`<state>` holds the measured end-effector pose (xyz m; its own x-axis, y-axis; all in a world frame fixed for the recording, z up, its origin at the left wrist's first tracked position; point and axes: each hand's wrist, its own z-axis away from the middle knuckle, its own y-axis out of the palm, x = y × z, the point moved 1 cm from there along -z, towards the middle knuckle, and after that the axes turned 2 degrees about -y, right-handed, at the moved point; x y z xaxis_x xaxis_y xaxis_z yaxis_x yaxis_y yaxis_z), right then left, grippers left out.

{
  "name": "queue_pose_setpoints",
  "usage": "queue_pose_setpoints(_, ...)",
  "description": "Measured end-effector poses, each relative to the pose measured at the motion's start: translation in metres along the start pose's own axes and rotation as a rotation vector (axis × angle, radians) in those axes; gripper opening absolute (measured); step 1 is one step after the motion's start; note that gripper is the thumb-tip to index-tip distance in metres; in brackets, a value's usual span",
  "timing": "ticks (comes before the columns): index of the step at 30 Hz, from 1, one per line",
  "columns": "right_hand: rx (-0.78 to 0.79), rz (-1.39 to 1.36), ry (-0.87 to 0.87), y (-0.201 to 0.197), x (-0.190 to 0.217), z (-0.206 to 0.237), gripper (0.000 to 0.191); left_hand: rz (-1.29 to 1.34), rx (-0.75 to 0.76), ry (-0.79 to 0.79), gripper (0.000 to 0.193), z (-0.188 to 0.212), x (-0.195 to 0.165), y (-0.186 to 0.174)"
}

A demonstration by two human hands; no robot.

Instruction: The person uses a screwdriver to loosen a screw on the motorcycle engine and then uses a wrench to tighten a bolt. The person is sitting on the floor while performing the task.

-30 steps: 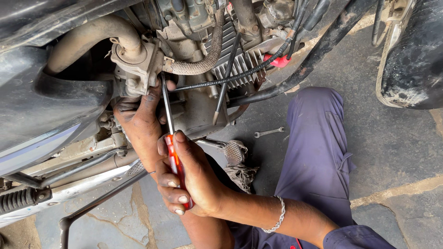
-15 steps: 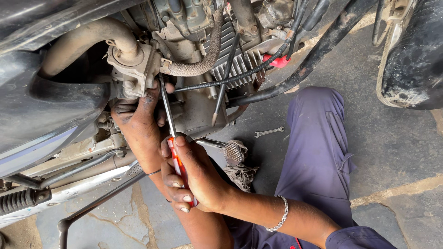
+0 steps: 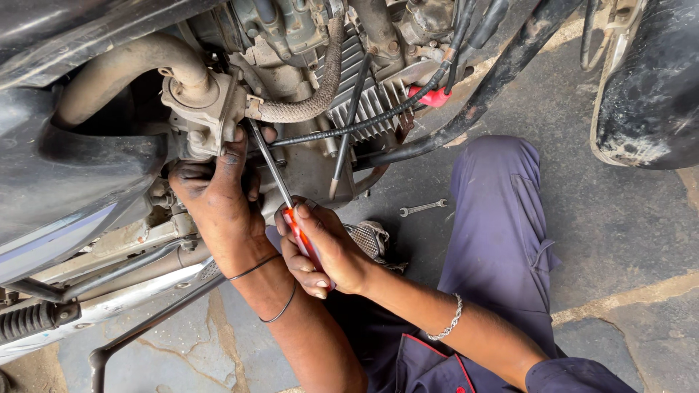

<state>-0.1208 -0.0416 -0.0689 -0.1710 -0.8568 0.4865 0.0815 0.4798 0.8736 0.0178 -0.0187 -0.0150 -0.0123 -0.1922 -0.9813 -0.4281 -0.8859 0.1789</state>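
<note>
The right hand is wrapped tight around a screwdriver. The screwdriver has a bright orange-red handle, mostly covered by the fingers, and a long thin grey metal rod. The rod slants up and to the left, and its tip goes in just under the carburetor, a dull grey metal lump on the side of the motorcycle engine. The left hand is dark with grease. It reaches up beside the rod, with its fingers curled against the bottom of the carburetor and one finger pressed right next to the rod. A woven hose bends from the carburetor up past the engine's silver fins. Black cables cross in front of the engine, and a small red cap sits by the fins. A small wrench lies on the grey floor, well apart from both hands. The person wears dark blue trousers, a silver chain on the right wrist and thin black bands on the left.
</note>
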Motion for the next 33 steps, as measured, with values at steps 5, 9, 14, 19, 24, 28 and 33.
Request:
queue_pose_setpoints(5, -0.017, 0.032, -0.041, -0.007, -0.016, -0.009, 0.054, -0.026, 0.099, -0.014, 0.012, 0.001, -0.006, -0.008)
queue_pose_setpoints(9, -0.012, 0.068, -0.075, -0.014, -0.021, -0.018, 0.057, -0.107, 0.137, -0.028, 0.017, 0.004, -0.007, -0.007)
queue_pose_setpoints(14, -0.087, 0.066, -0.133, -0.005, -0.034, -0.027, 0.063, -0.570, 0.196, -0.002, 0.030, 0.012, -0.031, -0.008)
queue_pose_setpoints(19, -0.132, 0.053, -0.181, 0.009, -0.045, -0.034, 0.063, -1.023, 0.296, 0.357, 0.034, 0.046, -0.080, -0.024)
queue_pose_setpoints(24, -0.085, -0.001, -0.216, 0.001, -0.049, -0.040, 0.061, -0.906, 0.169, 0.160, 0.039, 0.052, -0.085, -0.035)
queue_pose_setpoints(28, -0.175, 0.044, -0.245, -0.009, -0.070, -0.046, 0.056, -1.016, 0.205, 0.062, 0.039, 0.045, -0.073, -0.029)
queue_pose_setpoints(33, -0.416, 0.307, -0.394, -0.023, -0.093, -0.056, 0.052, -1.030, 0.219, 0.387, 0.034, 0.043, -0.046, -0.003)
